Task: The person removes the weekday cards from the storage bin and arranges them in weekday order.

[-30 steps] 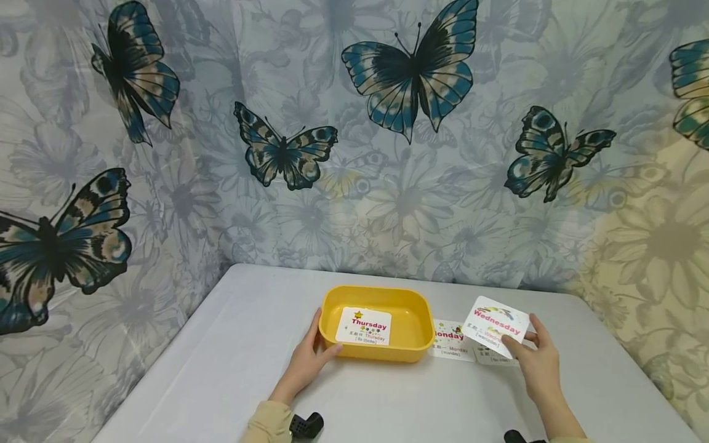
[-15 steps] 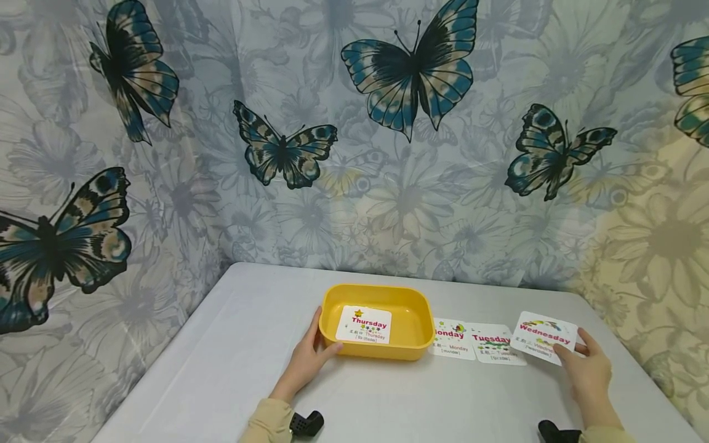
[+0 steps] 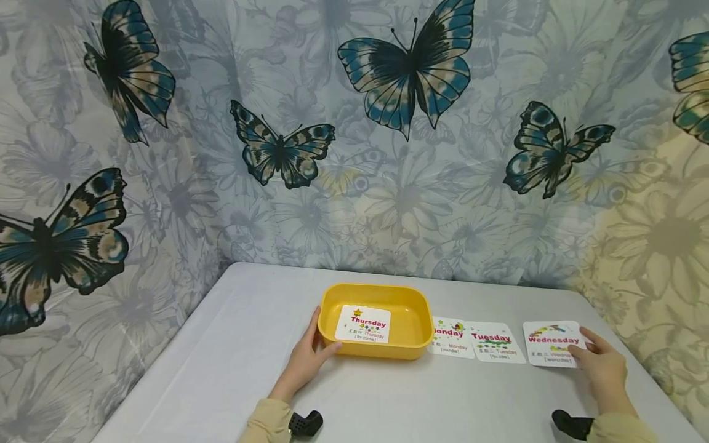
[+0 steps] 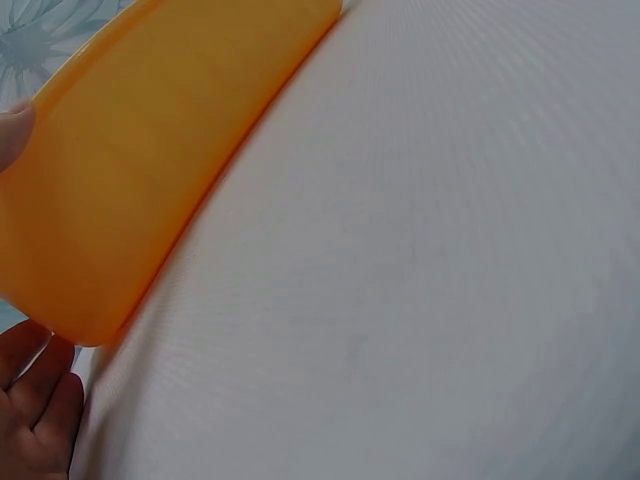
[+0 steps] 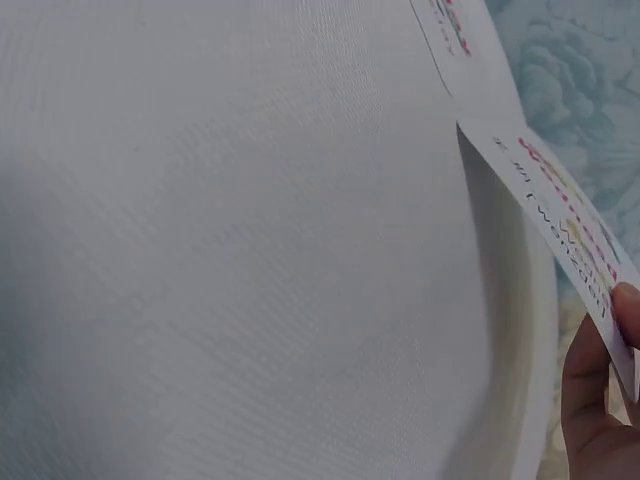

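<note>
My left hand (image 3: 303, 364) grips the left front corner of a yellow plastic basket (image 3: 382, 351), thumb at the front rim and fingers along its left side. Inside lies a white Thursday card (image 3: 362, 335). Between thumb and fingers, my right hand (image 3: 605, 369) pinches the right edge of a Wednesday card (image 3: 545, 354). In the right wrist view that flashcard (image 5: 560, 215) slants above the tabletop, with a shadow beneath it. Left of it lie a Tuesday card (image 3: 498, 351) and a Monday card (image 3: 454, 347), side by side; the basket hides Monday's left edge.
A white-covered table (image 3: 432, 400) bears everything. Behind it hangs a floral cloth (image 3: 410, 246) with butterfly prints. Black devices (image 3: 306, 423) sit at both wrists.
My right hand has carried the Wednesday card rightward and down, from over the Tuesday card to its right, and turned it straighter. The left hand and basket have stayed in place.
</note>
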{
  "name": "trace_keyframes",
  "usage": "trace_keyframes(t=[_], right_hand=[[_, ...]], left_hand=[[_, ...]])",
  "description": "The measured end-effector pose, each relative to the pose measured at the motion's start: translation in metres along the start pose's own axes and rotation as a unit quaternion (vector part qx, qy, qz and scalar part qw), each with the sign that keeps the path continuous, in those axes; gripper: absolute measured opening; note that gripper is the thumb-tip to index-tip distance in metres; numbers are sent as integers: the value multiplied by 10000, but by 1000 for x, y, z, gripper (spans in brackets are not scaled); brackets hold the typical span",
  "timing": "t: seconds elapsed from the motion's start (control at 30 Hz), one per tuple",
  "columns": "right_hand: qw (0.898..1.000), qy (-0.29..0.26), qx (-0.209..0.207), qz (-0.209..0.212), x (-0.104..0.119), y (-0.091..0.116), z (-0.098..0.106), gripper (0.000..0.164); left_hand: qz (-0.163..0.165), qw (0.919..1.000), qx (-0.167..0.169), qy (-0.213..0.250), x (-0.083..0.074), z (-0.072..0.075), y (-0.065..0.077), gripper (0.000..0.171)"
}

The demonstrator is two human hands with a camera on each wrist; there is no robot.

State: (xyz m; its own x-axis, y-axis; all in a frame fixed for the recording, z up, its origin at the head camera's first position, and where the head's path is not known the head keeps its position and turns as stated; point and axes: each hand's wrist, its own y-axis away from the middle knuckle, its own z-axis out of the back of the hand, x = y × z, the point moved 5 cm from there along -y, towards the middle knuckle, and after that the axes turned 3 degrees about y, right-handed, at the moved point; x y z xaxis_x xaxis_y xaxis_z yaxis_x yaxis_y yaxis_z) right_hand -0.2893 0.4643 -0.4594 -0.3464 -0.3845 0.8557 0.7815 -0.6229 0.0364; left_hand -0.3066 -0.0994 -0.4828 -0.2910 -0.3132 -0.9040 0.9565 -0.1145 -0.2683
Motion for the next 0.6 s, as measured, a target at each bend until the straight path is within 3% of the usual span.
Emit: trace_keyframes(t=[0.13, 0.37, 0.6], right_hand=[[10000, 83, 3, 11, 2, -1, -2, 59], [9990, 393, 36, 226, 2, -2, -10, 55], [9933, 1032, 66, 512, -1, -3, -17, 51]], left_hand=[[37, 9999, -23, -152, 18, -2, -5, 95], [22, 10000, -21, -73, 18, -1, -5, 96], [17, 9999, -56, -104, 15, -2, -4, 96]])
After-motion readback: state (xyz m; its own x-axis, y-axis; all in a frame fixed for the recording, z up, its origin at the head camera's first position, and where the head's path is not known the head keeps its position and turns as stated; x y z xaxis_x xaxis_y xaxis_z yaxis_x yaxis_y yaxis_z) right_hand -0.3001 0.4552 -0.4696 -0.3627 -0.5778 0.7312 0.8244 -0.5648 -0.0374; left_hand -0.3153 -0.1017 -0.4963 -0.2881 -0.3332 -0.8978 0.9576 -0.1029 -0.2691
